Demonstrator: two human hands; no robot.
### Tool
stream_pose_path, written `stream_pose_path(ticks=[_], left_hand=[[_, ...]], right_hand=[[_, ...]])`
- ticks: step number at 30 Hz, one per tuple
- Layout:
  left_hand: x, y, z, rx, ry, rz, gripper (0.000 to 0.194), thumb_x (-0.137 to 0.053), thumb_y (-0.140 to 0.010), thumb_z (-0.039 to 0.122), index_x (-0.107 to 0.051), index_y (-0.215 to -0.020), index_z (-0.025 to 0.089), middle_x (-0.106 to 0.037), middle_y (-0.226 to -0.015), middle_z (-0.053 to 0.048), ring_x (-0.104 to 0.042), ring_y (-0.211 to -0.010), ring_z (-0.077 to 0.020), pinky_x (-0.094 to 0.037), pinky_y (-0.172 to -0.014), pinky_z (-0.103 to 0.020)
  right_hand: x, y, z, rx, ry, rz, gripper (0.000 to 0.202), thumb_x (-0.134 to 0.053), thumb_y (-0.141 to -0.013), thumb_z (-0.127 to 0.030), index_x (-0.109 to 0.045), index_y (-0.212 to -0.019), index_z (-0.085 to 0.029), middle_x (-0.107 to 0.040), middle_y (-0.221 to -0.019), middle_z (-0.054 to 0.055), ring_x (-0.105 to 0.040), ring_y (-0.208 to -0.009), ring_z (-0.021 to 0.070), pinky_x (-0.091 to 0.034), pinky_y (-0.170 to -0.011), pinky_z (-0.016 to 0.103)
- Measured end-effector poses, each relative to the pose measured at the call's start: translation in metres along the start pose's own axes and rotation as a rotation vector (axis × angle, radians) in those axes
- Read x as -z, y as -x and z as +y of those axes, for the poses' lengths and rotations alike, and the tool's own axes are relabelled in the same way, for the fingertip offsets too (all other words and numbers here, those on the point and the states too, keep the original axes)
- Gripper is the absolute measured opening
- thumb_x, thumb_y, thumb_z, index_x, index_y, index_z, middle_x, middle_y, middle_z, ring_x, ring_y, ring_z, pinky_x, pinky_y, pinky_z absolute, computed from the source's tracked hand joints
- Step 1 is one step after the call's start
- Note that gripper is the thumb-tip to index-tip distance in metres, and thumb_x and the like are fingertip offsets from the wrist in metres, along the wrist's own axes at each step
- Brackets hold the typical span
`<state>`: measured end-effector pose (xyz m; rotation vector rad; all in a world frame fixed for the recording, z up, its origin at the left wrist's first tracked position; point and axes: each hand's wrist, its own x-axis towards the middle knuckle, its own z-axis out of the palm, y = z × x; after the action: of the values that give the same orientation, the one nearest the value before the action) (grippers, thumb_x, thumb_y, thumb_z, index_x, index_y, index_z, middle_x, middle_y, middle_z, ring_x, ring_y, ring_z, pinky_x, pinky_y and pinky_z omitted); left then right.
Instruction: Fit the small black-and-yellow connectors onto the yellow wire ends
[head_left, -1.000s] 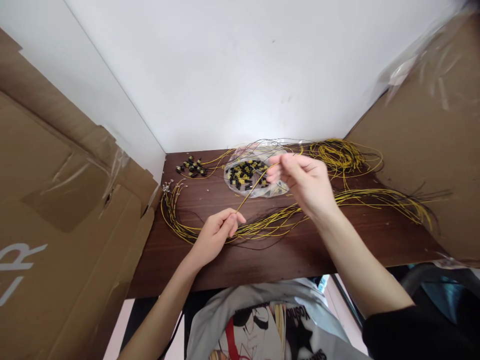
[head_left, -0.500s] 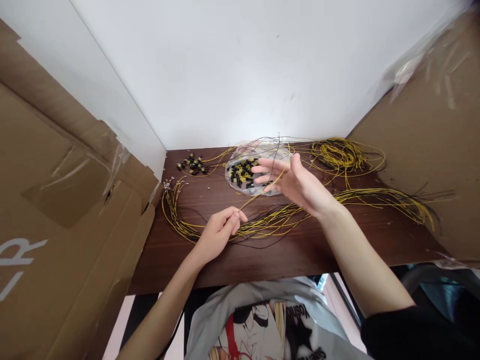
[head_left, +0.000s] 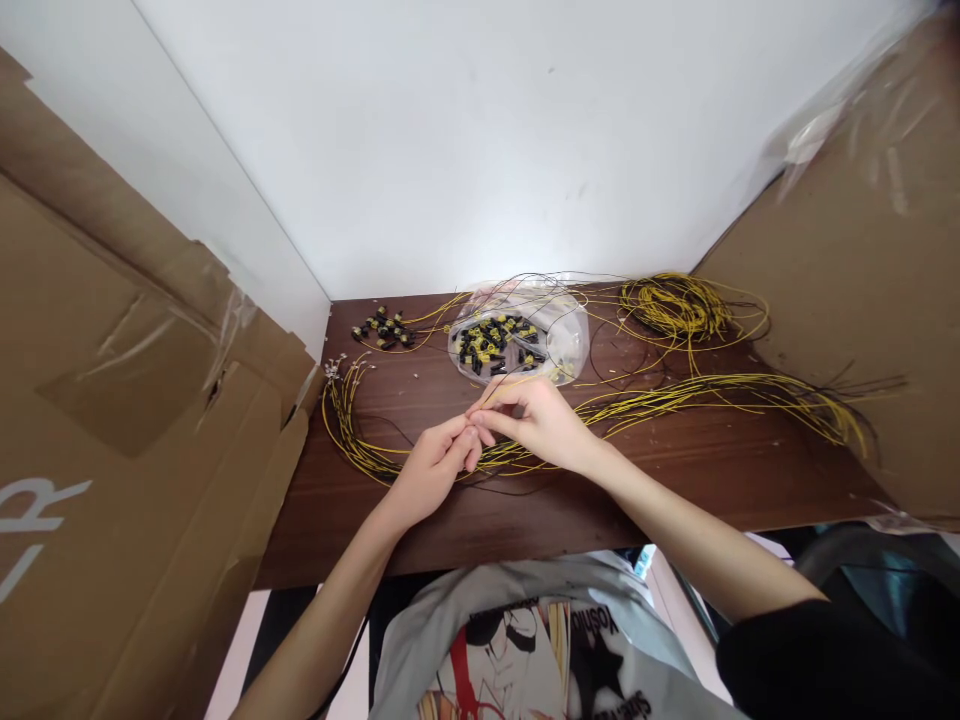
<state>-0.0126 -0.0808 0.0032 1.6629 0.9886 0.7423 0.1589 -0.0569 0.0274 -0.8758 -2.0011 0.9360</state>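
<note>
The single head-worn view looks forward and down from close above the worktop (head_left: 480,530); hands (head_left: 433,465) sit mid-view; the white wall (head_left: 450,150) rises beyond.

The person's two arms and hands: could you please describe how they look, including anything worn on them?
The left hand and the right hand are bare: no gloves, rings or watches show. A black sleeve ends near the elbow of the right arm; the left arm is bare as far as it shows.
</note>
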Motion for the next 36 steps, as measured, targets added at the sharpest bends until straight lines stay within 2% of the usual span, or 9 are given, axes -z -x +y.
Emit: stream_pose_path(ticks=[6, 13, 16, 20, 23, 26, 30, 33, 36], left_hand=[[-0.002, 0.002, 0.002, -0.019, 0.001, -0.020, 0.033, -0.035, -0.093, 0.036, -0.057, -0.085, 0.012, -0.044, -0.059, 0.003, -0.040, -0.057, -0.0103, -0.033, -0.060, -0.023], [-0.004, 0.003, 0.002, 0.000, -0.015, -0.033, 0.034, -0.035, -0.094, 0.035, -0.059, -0.089, 0.012, -0.045, -0.061, 0.002, -0.041, -0.059, -0.0104, -0.033, -0.061, -0.023], [-0.003, 0.003, 0.002, 0.008, -0.024, -0.050, 0.035, -0.035, -0.094, 0.036, -0.060, -0.091, 0.012, -0.045, -0.062, 0.002, -0.041, -0.059, -0.0108, -0.033, -0.061, -0.023], [-0.003, 0.003, 0.002, 0.015, -0.042, -0.062, 0.035, -0.035, -0.094, 0.036, -0.061, -0.092, 0.012, -0.045, -0.062, 0.002, -0.040, -0.059, -0.0104, -0.032, -0.059, -0.022], [-0.003, 0.003, 0.002, 0.012, -0.051, -0.056, 0.036, -0.035, -0.093, 0.037, -0.061, -0.091, 0.013, -0.044, -0.061, 0.002, -0.041, -0.059, -0.0108, -0.032, -0.060, -0.023], [-0.003, 0.002, 0.001, 0.007, -0.056, -0.051, 0.037, -0.035, -0.093, 0.037, -0.062, -0.091, 0.013, -0.044, -0.060, 0.002, -0.040, -0.058, -0.0110, -0.032, -0.060, -0.023], [-0.003, 0.002, 0.002, -0.005, -0.043, -0.044, 0.035, -0.036, -0.093, 0.035, -0.062, -0.089, 0.012, -0.043, -0.059, 0.003, -0.041, -0.057, -0.0112, -0.033, -0.061, -0.023], [-0.003, 0.002, 0.003, -0.017, -0.046, -0.030, 0.034, -0.036, -0.093, 0.034, -0.060, -0.081, 0.012, -0.043, -0.059, 0.003, -0.040, -0.058, -0.0110, -0.032, -0.061, -0.023], [-0.003, 0.002, 0.004, -0.026, -0.079, -0.024, 0.038, -0.036, -0.092, 0.033, -0.049, -0.062, 0.014, -0.042, -0.059, 0.002, -0.039, -0.059, -0.0108, -0.031, -0.060, -0.023]], right_hand=[[0.007, -0.006, -0.011, 0.055, 0.044, 0.151, 0.026, -0.056, -0.086, -0.025, -0.061, -0.062, -0.016, -0.066, -0.078, 0.006, -0.058, -0.073, 0.0140, -0.043, -0.063, 0.026], [0.040, -0.019, -0.034, 0.003, -0.002, 0.370, 0.027, -0.058, -0.085, -0.040, -0.062, -0.073, -0.016, -0.061, -0.072, 0.003, -0.055, -0.060, 0.0107, -0.045, -0.056, 0.025], [0.056, -0.022, -0.039, -0.002, -0.057, 0.486, 0.027, -0.059, -0.083, -0.044, -0.061, -0.077, -0.018, -0.061, -0.077, 0.004, -0.059, -0.066, 0.0122, -0.049, -0.060, 0.027], [0.069, -0.024, -0.038, 0.048, -0.302, 0.605, 0.023, -0.062, -0.082, -0.042, -0.056, -0.079, -0.020, -0.059, -0.081, 0.002, -0.064, -0.080, 0.0147, -0.052, -0.072, 0.029], [0.070, -0.023, -0.035, -0.034, -0.407, 0.509, 0.028, -0.059, -0.082, -0.047, -0.053, -0.080, -0.020, -0.060, -0.080, 0.002, -0.063, -0.072, 0.0120, -0.051, -0.063, 0.026], [0.061, -0.018, -0.030, -0.125, -0.372, 0.334, 0.031, -0.053, -0.085, -0.050, -0.053, -0.083, -0.019, -0.062, -0.074, 0.001, -0.052, -0.054, 0.0075, -0.041, -0.049, 0.022], [0.041, -0.009, -0.024, -0.108, -0.082, -0.017, 0.028, -0.055, -0.086, -0.043, -0.061, -0.083, -0.015, -0.066, -0.082, 0.004, -0.050, -0.060, 0.0086, -0.039, -0.054, 0.023], [0.030, -0.004, -0.020, -0.129, 0.163, -0.167, 0.026, -0.059, -0.084, -0.037, -0.066, -0.090, -0.013, -0.067, -0.082, 0.004, -0.049, -0.060, 0.0089, -0.036, -0.055, 0.023], [0.027, -0.001, -0.019, -0.163, 0.190, -0.279, 0.029, -0.062, -0.080, -0.040, -0.069, -0.082, -0.012, -0.065, -0.070, 0.003, -0.048, -0.056, 0.0087, -0.033, -0.053, 0.021]])
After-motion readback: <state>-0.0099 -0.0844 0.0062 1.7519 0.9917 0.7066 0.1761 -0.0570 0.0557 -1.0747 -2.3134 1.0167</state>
